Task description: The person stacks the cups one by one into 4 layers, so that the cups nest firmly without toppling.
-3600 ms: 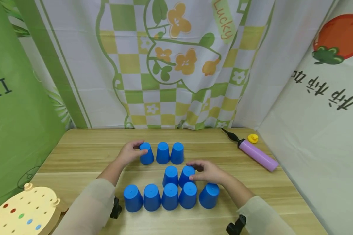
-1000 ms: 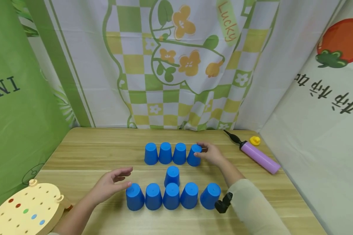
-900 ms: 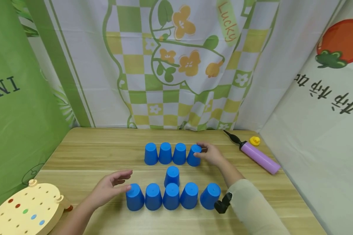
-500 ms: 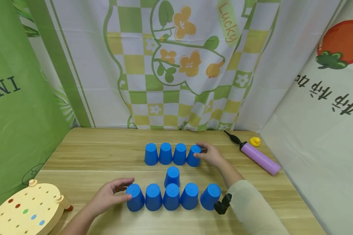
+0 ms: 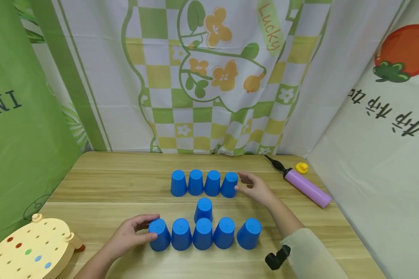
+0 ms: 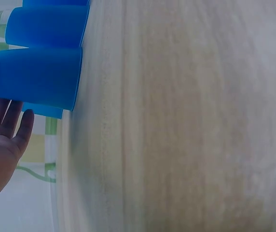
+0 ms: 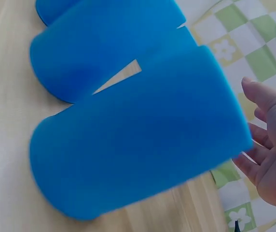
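A: Where are the blue cups?

B: Ten stand upside down on a wooden table (image 5: pixel 118 176): a front row of five (image 5: pixel 202 234), a back row of four (image 5: pixel 195 183), and a single cup (image 5: pixel 204 208) between the rows. Its lower part is hidden by the front row's middle cup.

A: And the left hand (image 5: pixel 125 234)?

B: It holds the leftmost front cup (image 5: pixel 161 236) between thumb and fingers. The thumb lies on the near side; the fingertips are hidden behind the cup. The left wrist view cuts off most of the thumb.

A: The right hand (image 5: pixel 256 190)?

B: Fingers loose and apart, gripping nothing, beside the rightmost back cup (image 5: pixel 229 186). The thumb tip overlaps the cup's edge from above; I can't tell whether they touch. The right wrist view crops the hand at its edge.

A: Farther out?

B: A purple tube (image 5: pixel 305 186) with a black tapered end lies at the right, near a yellow duck (image 5: pixel 302 167). At lower left, a cream dotted board (image 5: pixel 52 240) is cut off by the frame. Behind hangs a checked curtain (image 5: pixel 202 114).
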Demonstrator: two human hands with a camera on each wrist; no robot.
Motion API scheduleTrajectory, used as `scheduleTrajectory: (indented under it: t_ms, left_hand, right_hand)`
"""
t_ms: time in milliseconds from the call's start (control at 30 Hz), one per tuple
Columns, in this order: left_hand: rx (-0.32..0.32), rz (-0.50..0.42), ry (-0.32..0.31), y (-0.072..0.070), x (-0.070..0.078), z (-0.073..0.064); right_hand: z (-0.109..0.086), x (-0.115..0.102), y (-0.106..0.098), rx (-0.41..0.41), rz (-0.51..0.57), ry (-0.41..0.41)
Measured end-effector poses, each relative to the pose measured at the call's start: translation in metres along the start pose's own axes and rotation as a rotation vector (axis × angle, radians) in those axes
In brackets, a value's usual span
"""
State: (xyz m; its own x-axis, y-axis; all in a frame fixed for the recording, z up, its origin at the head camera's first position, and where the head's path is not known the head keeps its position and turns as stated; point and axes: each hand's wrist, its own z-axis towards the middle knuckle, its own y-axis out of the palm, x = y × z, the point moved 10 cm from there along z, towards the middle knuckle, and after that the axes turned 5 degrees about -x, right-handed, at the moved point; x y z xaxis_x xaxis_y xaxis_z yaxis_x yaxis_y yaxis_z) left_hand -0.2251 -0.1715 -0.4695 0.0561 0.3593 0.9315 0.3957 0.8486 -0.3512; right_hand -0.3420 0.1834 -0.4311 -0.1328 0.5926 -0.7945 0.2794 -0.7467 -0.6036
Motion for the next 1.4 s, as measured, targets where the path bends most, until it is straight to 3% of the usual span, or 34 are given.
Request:
scheduleTrajectory:
  t_ms: [400, 667, 1100, 1400]
  left_hand:
    - [0.036, 0.000, -0.002, -0.002, -0.001, -0.003]
    - [0.042, 0.028, 0.012, -0.001, -0.001, -0.005]
    - [0.053, 0.001, 0.020, 0.000, -0.007, -0.005]
    - [0.077, 0.023, -0.002, -0.003, -0.002, -0.004]
  right_hand:
    - [-0.064, 0.010, -0.001, -0.018, 0.038, -0.028]
    - [-0.091, 0.016, 0.012, -0.112, 0.091, -0.075]
    - [-0.105, 0.026, 0.027, -0.230, 0.103, -0.063]
    - [-0.104, 0.031, 0.025, -0.202, 0.098, -0.047]
